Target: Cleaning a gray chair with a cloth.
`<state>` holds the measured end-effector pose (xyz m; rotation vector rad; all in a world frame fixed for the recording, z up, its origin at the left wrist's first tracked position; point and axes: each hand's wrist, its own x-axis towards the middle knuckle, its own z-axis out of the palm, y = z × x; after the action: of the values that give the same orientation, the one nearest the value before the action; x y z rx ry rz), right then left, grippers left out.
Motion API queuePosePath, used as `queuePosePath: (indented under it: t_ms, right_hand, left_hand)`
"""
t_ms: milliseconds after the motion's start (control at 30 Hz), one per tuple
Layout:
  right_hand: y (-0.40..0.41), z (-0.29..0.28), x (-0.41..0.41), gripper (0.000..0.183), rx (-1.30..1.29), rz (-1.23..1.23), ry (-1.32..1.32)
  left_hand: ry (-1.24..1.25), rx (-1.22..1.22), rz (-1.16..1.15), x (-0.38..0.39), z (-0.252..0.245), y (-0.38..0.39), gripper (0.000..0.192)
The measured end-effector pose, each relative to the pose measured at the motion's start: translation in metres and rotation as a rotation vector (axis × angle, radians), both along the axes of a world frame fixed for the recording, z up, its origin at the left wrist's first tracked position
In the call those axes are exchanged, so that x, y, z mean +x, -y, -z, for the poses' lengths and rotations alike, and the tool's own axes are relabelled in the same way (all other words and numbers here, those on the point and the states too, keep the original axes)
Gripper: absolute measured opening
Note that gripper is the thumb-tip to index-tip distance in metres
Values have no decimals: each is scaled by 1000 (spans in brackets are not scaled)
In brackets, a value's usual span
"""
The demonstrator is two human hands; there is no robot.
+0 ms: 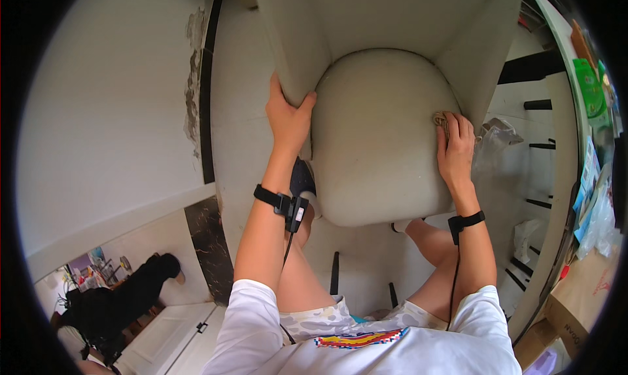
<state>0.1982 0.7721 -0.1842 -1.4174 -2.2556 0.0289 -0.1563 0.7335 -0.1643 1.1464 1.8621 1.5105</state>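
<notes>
A chair with a pale, smooth padded seat (385, 144) and a high curved back stands before me, between my legs. With my left hand (291, 115) I grip the front edge of its left arm, thumb on the inner side. My right hand (455, 147) rests at the right edge of the seat, its fingers closed over a bunched beige cloth or cord (441, 121). Part of that bundle is hidden under the fingers. Both wrists wear black straps with cables.
A wall with peeling paint (194, 80) runs along the left. On the right, a table edge (564, 105) carries a green package (590, 90), plastic bags and a cardboard box (581, 296). Beside the chair hangs a clear plastic bag (495, 139). Black furniture legs show below the table.
</notes>
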Motion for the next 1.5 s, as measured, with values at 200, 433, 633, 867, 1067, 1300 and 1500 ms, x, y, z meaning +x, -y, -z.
queuePosePath:
  t_ms: [200, 433, 633, 867, 1067, 1300, 1500]
  right_hand:
    - [-16, 6, -31, 30, 29, 145, -473]
    - [-41, 8, -38, 41, -144, 324, -912]
    - [-33, 26, -60, 38, 59, -28, -79]
    - [-41, 34, -76, 39, -131, 48, -391]
    - [-88, 32, -144, 37, -124, 249, -308]
    - [-57, 38, -232, 28, -81, -37, -168]
    - [-2, 5, -231, 33, -328, -398, -141]
  left_hand:
    - [11, 10, 77, -24, 7, 7, 73]
    - [-61, -85, 107, -25, -12, 32, 76]
    - [-38, -54, 109, -24, -25, 37, 81]
    - [27, 11, -157, -8, -17, 8, 75]
    - [111, 12, -14, -17, -22, 14, 68]
    - [48, -51, 112, -28, -29, 18, 73]
    - [-90, -67, 95, -36, -26, 17, 72]
